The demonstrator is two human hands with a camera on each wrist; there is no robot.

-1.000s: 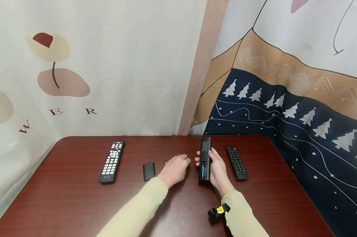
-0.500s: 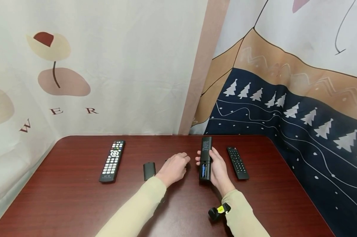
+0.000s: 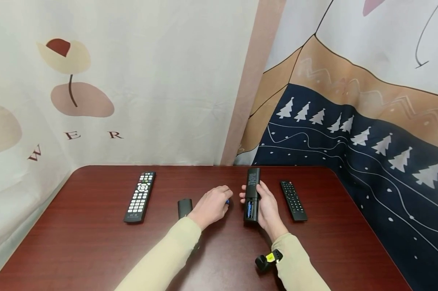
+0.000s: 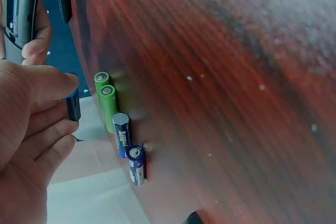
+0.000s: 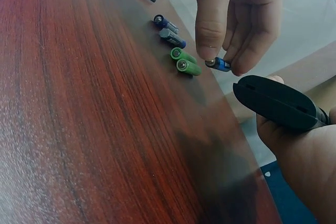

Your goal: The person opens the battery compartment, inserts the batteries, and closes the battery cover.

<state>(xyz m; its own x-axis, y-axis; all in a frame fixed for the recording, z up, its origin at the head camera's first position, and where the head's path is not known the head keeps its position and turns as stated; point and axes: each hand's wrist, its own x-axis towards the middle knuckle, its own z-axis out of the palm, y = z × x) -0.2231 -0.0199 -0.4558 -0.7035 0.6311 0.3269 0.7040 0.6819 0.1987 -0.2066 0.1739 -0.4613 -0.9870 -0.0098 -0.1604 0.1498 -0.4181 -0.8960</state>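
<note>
My left hand (image 3: 211,206) pinches a blue battery (image 4: 74,104) between thumb and fingers, just above the table. My right hand (image 3: 268,206) grips a black remote control (image 3: 253,182), back side up, with its battery compartment uncovered at the near end. One blue battery (image 3: 249,209) shows inside that compartment. Below the left hand, two green batteries (image 4: 108,107) and two blue batteries (image 4: 135,165) lie in a row on the table, visible in both wrist views. In the head view the left hand hides this row. A black battery cover (image 3: 184,207) lies left of that hand.
On the brown table (image 3: 77,242), a black remote with white buttons (image 3: 140,198) lies at the left. A smaller black remote (image 3: 293,201) lies right of my right hand. Printed curtains (image 3: 161,81) hang behind the table's far edge.
The left hand has taken up a blue battery, whose blue end now shows at its fingertips. The right hand and its remote control stay nearly in place. The head view has shifted slightly.
</note>
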